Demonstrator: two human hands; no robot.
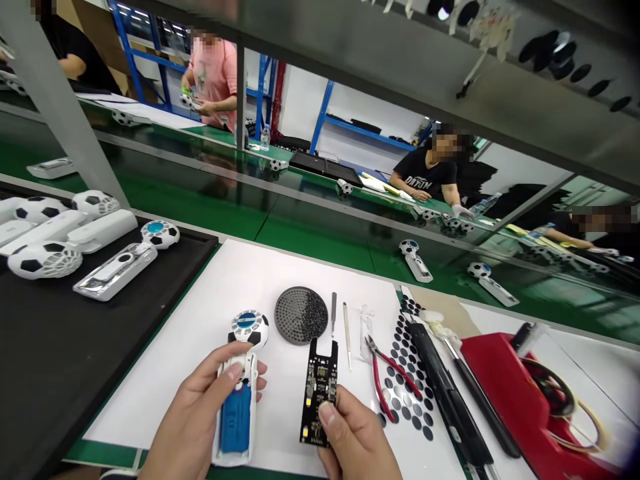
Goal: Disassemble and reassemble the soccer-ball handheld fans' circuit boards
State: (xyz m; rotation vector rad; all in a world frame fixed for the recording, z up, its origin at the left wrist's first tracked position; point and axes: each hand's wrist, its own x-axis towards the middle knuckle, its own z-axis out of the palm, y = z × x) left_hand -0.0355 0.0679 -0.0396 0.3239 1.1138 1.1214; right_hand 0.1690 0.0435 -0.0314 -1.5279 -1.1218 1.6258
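Observation:
My left hand is wrapped round a white handheld fan whose round head has a black-and-white football pattern and a blue centre. The fan's handle lies open, showing a blue battery inside. Between thumb and fingers, my right hand grips a black circuit board with a forked upper end and small yellow-white LEDs. The board is upright, to the right of the fan and apart from it. Beyond it lie a round dish of small black screws, a thin dark tool and a pale stick tool.
Red-handled pliers lie on a sheet of black round stickers. Right of them are a black electric screwdriver and a red holder. A black tray holds several fans. Co-workers sit across the green conveyor.

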